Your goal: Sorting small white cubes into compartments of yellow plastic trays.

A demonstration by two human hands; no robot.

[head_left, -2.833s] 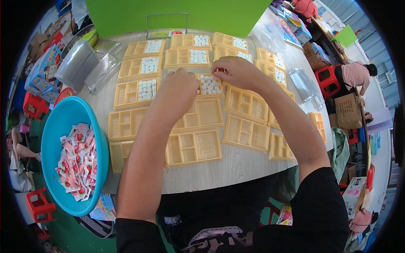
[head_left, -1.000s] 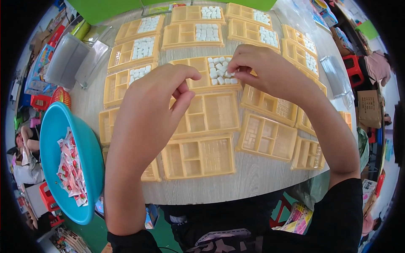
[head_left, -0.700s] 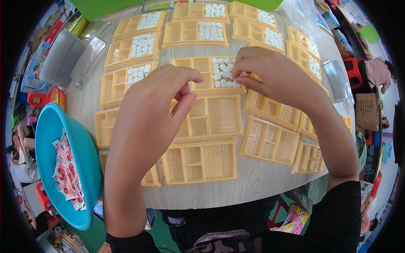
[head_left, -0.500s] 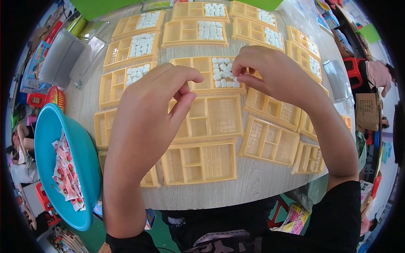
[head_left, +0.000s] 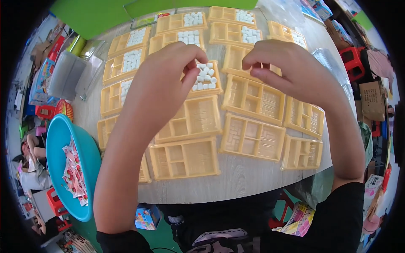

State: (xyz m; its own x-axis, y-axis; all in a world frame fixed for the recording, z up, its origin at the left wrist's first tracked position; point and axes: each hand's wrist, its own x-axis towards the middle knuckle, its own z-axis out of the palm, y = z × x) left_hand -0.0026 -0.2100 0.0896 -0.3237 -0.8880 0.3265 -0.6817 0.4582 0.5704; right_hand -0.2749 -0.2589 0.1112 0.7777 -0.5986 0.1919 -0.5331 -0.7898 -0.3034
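Note:
My left hand (head_left: 166,80) is over a yellow plastic tray (head_left: 216,89), its thumb and forefinger curved and slightly apart. Beneath those fingertips, small white pillow-shaped pieces (head_left: 206,78) lie loosely in the tray's large right compartment. My left hand hides the rest of that tray. Farther right, my right hand (head_left: 291,69) hovers over another yellow tray (head_left: 234,57), whose visible left compartments hold nothing. Its fingers are loosely bent, thumb and forefinger a little apart, and I see no piece between them.
Several trays with white pieces (head_left: 252,36) stand in rows at the back and left. Nearer trays (head_left: 185,158) hold none. A turquoise basin (head_left: 84,211) of pink-wrapped packets is at the left. Clear plastic boxes (head_left: 67,76) stand behind it; a green board (head_left: 97,21) is at the back.
My right hand has left the tray with loose white pieces and moved right, over another tray. My left hand has come over the loose pieces. The view has shifted right.

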